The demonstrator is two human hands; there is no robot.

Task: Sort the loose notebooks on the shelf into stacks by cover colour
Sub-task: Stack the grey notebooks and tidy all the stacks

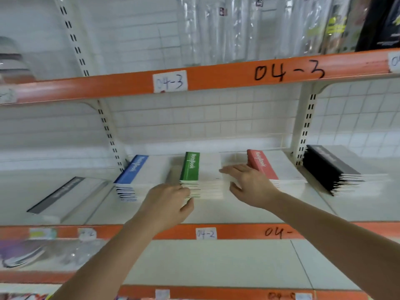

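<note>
— While both arms reach onto the shelf, where is the green stack?
— The green notebook stack stands in the middle, between the two hands. The left hand is at its front left corner, fingers curled against the page edges, thumb below. The right hand lies on its right side, fingers spread and flat, reaching over the top cover.
— Are the hands gripping it?
— The left one seems to press on the corner, but the view is blurred, so I cannot tell if it really clamps. The right one is open.
— And the other colours?
— The blue notebook stack is just beside the green one on the left. The red notebook stack is on the right, behind the right hand. The black notebook stack is further right, past the upright. A grey notebook lies alone at far left.
</note>
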